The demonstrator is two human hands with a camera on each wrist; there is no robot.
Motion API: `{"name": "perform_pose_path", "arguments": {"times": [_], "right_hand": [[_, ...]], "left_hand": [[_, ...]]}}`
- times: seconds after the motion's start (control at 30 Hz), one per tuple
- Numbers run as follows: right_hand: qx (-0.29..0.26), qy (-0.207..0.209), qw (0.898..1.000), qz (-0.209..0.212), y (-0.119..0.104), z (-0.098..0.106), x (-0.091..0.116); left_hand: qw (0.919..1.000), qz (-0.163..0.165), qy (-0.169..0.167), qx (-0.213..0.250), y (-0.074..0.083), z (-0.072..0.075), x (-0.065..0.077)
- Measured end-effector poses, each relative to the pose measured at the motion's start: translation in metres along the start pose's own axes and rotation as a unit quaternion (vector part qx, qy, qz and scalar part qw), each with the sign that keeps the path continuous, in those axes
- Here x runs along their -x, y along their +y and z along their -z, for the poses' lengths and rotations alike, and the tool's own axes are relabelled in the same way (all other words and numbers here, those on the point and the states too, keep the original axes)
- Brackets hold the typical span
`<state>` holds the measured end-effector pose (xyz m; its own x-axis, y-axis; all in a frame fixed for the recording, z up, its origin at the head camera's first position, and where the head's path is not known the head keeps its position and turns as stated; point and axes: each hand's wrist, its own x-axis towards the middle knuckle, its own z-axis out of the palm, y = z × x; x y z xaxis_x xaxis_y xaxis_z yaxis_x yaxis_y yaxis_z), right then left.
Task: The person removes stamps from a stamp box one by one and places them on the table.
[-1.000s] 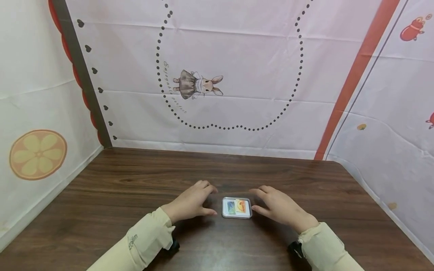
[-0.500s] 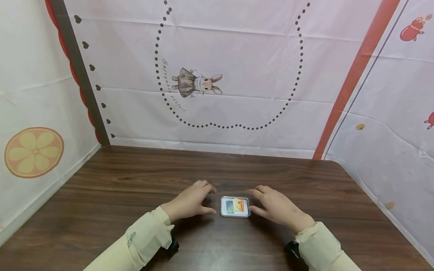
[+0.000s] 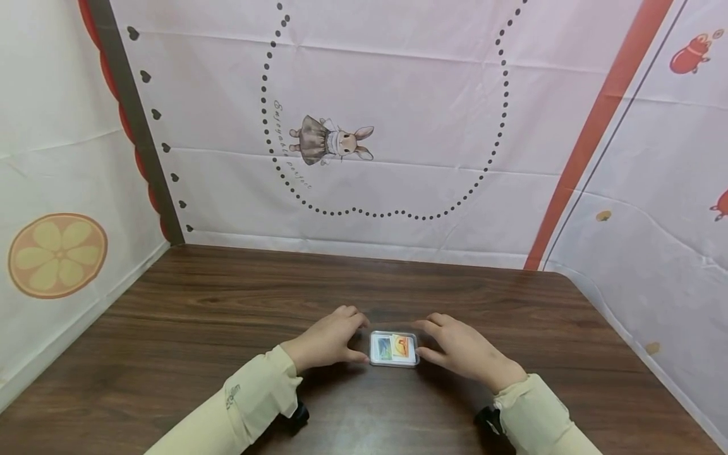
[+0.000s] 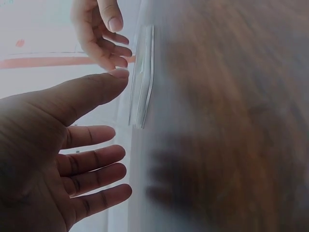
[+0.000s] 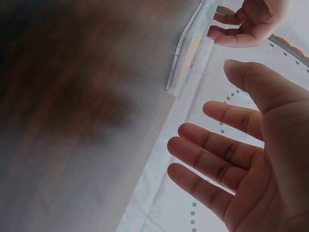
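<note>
A flat, clear rectangular case (image 3: 394, 349) lies on the brown table, with a blue-green picture and an orange one under its lid. To its left, my left hand (image 3: 328, 340) hovers with fingers spread and thumb tip close to the case's edge. On the other side, my right hand (image 3: 471, 351) has its thumb tip at or very near the case's right edge; contact cannot be made out. Both wrist views show the case (image 4: 145, 79) edge-on, as a thin layered slab, and neither palm holds anything. Fingers of the right hand (image 5: 212, 169) are extended and apart.
The dark wood-grain table (image 3: 227, 291) reaches back to a white wall sheet (image 3: 409, 126) printed with a rabbit and dotted lines. More printed sheets stand at the left and right. Pale sleeves and dark wrist straps (image 3: 296, 417) cover the wrists.
My left hand has shifted slightly right, nearer the case. Between the two earlier frames the view shifted a little; the right hand and the case keep nearly the same places relative to each other.
</note>
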<state>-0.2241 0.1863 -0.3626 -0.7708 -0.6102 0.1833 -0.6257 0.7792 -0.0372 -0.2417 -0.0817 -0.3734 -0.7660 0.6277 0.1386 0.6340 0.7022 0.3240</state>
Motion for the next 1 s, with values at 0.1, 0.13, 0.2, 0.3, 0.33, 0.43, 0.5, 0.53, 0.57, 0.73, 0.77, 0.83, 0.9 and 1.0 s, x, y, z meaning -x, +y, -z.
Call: {"name": "perform_pose_path", "arguments": {"times": [0.1,0.13,0.2,0.3,0.33,0.43,0.5,0.53,0.57,0.73,0.77,0.83,0.9,1.0], "right_hand": [[-0.001,-0.002,1.000,-0.002,-0.0003,-0.0007,-0.0003],[0.000,-0.002,1.000,-0.003,-0.0004,-0.0006,-0.0005],[-0.001,-0.002,1.000,-0.003,-0.0003,-0.0004,-0.0008],[0.000,-0.004,1.000,-0.006,-0.0001,0.0000,-0.0012],[0.000,-0.004,1.000,-0.007,-0.0001,0.0000,-0.0012],[-0.002,-0.005,1.000,-0.010,-0.0005,-0.0005,-0.0011],[-0.005,-0.005,1.000,-0.010,-0.0012,-0.0009,-0.0008],[-0.005,-0.003,1.000,-0.006,-0.0015,-0.0009,-0.0010],[-0.007,-0.003,1.000,-0.005,-0.0019,-0.0009,-0.0012],[-0.005,-0.001,1.000,0.001,-0.0035,-0.0008,-0.0019],[-0.004,-0.002,1.000,0.000,-0.0038,-0.0005,-0.0023],[0.001,-0.001,1.000,0.005,-0.0041,-0.0002,-0.0032],[0.006,-0.004,1.000,0.011,-0.0046,0.0006,-0.0045],[0.014,-0.011,1.000,0.018,-0.0054,0.0019,-0.0064]], "left_hand": [[1.0000,0.003,-0.005,0.007,0.0008,-0.0003,-0.0004],[0.9999,0.003,-0.005,0.008,0.0010,-0.0001,-0.0003],[0.9999,0.004,-0.006,0.009,0.0011,0.0000,-0.0007],[0.9999,0.000,-0.006,0.009,0.0008,-0.0002,-0.0013],[0.9999,-0.001,-0.005,0.009,0.0006,-0.0004,-0.0017],[1.0000,-0.006,-0.004,0.006,-0.0006,-0.0018,-0.0029],[1.0000,-0.005,-0.005,0.006,-0.0014,-0.0026,-0.0037],[1.0000,-0.004,-0.006,0.006,-0.0019,-0.0028,-0.0039],[1.0000,-0.004,-0.008,0.005,-0.0023,-0.0030,-0.0041],[0.9998,0.001,-0.018,0.011,-0.0023,-0.0027,-0.0056],[0.9997,0.001,-0.020,0.012,-0.0019,-0.0023,-0.0058],[0.9996,0.004,-0.024,0.013,-0.0010,-0.0014,-0.0061],[0.9994,0.008,-0.031,0.013,-0.0003,-0.0007,-0.0061],[0.9992,0.011,-0.038,0.010,0.0002,-0.0002,-0.0059]]}}
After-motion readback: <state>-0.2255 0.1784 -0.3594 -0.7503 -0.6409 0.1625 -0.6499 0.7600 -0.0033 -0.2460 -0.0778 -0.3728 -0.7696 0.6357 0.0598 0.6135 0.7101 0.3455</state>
